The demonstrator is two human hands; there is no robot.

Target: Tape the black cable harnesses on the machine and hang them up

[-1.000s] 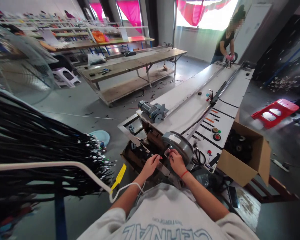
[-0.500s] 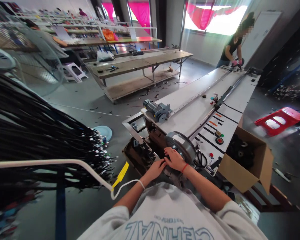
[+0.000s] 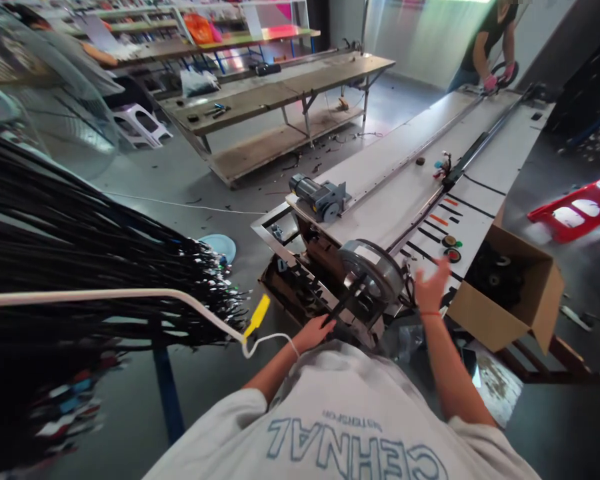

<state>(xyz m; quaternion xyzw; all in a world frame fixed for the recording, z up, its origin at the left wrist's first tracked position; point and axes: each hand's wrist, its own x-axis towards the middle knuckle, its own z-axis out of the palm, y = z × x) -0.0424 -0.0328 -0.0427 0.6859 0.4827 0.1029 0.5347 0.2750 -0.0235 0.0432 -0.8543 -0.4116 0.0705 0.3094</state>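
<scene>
In the head view my left hand [image 3: 316, 332] is closed on the end of a black strap [image 3: 347, 299]. This strap runs up to a grey wheel [image 3: 373, 263] mounted at the near end of the long white table [image 3: 375, 220]. My right hand [image 3: 431, 287] is raised over the table's near right edge, fingers spread and somewhat blurred, with nothing seen in it. Just beyond its fingers are a red button [image 3: 452, 255] and a round piece with a green edge [image 3: 449, 241]. A grey motor [image 3: 317, 197] sits on the table's left corner.
At right stand an open cardboard box [image 3: 543, 293] of dark parts and a red stool [image 3: 575, 210]. Black straps [image 3: 105, 253] hang in a mass at left behind a white bar [image 3: 130, 293]. A person's gloved hands [image 3: 500, 77] work at the far table end.
My right hand has left the wheel and swung right toward the buttons, its fingers opening. My left hand stays low near the wheel, with the strap now showing. The view has tilted down.
</scene>
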